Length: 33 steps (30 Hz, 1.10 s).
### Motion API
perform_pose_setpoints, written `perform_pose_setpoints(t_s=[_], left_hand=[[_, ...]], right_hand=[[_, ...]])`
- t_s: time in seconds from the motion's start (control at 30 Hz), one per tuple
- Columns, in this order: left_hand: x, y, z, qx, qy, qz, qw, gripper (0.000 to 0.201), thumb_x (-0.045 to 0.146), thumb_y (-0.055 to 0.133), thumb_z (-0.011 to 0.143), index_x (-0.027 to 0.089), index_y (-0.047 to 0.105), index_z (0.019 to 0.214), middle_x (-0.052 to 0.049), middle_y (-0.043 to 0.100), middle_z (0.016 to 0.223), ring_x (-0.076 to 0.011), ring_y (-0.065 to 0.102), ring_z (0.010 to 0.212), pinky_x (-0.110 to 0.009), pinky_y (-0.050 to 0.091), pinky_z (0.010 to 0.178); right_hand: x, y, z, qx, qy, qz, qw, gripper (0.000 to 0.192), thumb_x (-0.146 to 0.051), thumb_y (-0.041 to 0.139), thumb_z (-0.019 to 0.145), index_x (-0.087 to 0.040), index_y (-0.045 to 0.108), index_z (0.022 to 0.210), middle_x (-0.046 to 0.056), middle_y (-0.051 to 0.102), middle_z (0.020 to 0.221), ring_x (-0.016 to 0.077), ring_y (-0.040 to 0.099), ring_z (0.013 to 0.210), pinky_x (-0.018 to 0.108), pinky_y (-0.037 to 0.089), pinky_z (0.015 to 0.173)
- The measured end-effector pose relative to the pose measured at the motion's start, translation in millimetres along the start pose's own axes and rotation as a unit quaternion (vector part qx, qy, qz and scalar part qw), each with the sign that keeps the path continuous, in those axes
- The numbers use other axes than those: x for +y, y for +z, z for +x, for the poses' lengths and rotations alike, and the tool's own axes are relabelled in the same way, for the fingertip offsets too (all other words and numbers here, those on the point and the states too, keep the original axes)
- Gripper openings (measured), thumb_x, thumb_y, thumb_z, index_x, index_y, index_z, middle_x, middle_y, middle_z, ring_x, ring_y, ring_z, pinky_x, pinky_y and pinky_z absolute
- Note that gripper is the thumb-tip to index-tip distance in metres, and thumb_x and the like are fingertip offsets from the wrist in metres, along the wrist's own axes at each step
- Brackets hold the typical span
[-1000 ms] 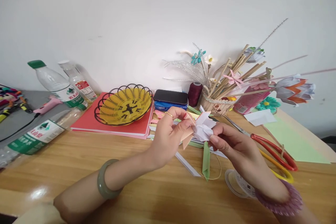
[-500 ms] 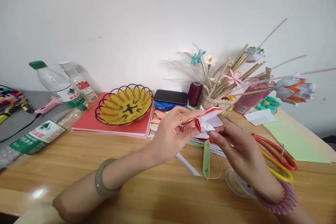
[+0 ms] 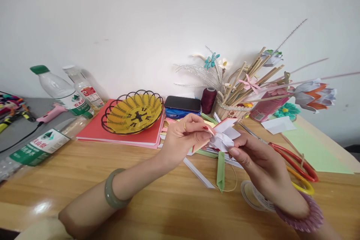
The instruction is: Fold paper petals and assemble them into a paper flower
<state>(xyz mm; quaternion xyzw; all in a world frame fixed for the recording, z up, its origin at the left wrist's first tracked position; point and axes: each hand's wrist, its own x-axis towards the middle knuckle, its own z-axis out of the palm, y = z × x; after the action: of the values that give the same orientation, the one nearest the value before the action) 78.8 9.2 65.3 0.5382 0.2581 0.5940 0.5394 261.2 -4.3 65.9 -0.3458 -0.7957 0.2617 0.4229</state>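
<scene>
Held up between both hands, above the table, is a folded paper flower [image 3: 223, 137] in white with red edges. My left hand [image 3: 182, 137] pinches its red-edged folds on the left between thumb and fingers. On the other side, my right hand [image 3: 255, 161] grips a white petal between thumb and forefinger. Below the paper lie a green folded strip [image 3: 221, 172] and a white strip [image 3: 199, 173]. Under my right wrist rests a spool [image 3: 253, 195], partly hidden. Part of the paper is covered by my fingers.
A yellow basket [image 3: 135, 114] sits on red paper [image 3: 91, 129] at the left, beside plastic bottles [image 3: 42, 146]. Behind are a phone [image 3: 182, 103], a maroon thread cone [image 3: 208, 100] and a holder [image 3: 230, 111] of sticks and flowers. Red-handled scissors [image 3: 295, 161] lie right, near green paper [image 3: 323, 150].
My left fingers have shifted their pinch on the folds, and the paper flower has turned, showing more white petals. My right hand has moved slightly right, still holding it.
</scene>
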Motion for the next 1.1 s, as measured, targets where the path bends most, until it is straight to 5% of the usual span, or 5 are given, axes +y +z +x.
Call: perform_pose_setpoints(t_s=[0.33,0.57,0.73,1.0,1.1], left_hand=[[-6.8,-2.9,-2.2,-0.053,0.136,0.155,0.977,0.018,0.017,0.065,0.075,0.020,0.052,0.088,0.001,0.050,0.086,-0.0069,0.055,0.072,-0.019,0.052,0.062],[-3.7,-4.5,-1.2,-0.074,0.410,0.370,0.830,0.016,0.009,0.060,0.078,0.016,0.049,0.087,-0.001,0.052,0.081,-0.0092,0.053,0.077,-0.020,0.050,0.069],[-9.0,-9.1,-3.5,-0.121,0.483,0.407,0.766,0.011,0.007,0.049,0.082,0.014,0.050,0.090,-0.004,0.054,0.087,-0.0109,0.055,0.079,-0.022,0.051,0.069],[-7.7,-9.1,-7.2,-0.135,0.467,0.424,0.764,0.016,0.008,0.052,0.082,0.017,0.053,0.095,-0.004,0.055,0.096,-0.0095,0.057,0.085,-0.019,0.050,0.073],[-4.0,-4.0,-6.9,-0.117,0.418,0.410,0.802,0.015,0.012,0.057,0.080,0.021,0.054,0.091,0.000,0.058,0.085,-0.0084,0.058,0.075,-0.018,0.049,0.066]], right_hand=[[-9.6,-0.4,-1.4,0.179,-0.122,-0.218,0.952,0.016,-0.018,0.060,0.078,-0.027,0.060,0.092,0.005,0.051,0.088,0.0211,0.049,0.082,0.037,0.039,0.070],[-9.9,2.2,2.1,0.125,-0.116,-0.254,0.952,0.010,-0.026,0.060,0.079,-0.026,0.061,0.090,0.007,0.054,0.095,0.0244,0.049,0.089,0.040,0.038,0.073],[-10.5,7.4,0.3,0.109,-0.061,-0.170,0.978,0.007,-0.031,0.059,0.080,-0.027,0.062,0.085,0.005,0.052,0.100,0.0243,0.048,0.093,0.042,0.037,0.078],[-12.7,7.0,-1.8,0.058,0.029,-0.070,0.995,0.018,-0.036,0.048,0.086,-0.025,0.061,0.080,0.005,0.051,0.108,0.0241,0.046,0.103,0.044,0.037,0.087],[-10.5,6.1,-0.9,0.052,0.027,-0.050,0.997,0.014,-0.036,0.052,0.084,-0.025,0.060,0.080,0.005,0.051,0.108,0.0243,0.046,0.104,0.045,0.037,0.088]])
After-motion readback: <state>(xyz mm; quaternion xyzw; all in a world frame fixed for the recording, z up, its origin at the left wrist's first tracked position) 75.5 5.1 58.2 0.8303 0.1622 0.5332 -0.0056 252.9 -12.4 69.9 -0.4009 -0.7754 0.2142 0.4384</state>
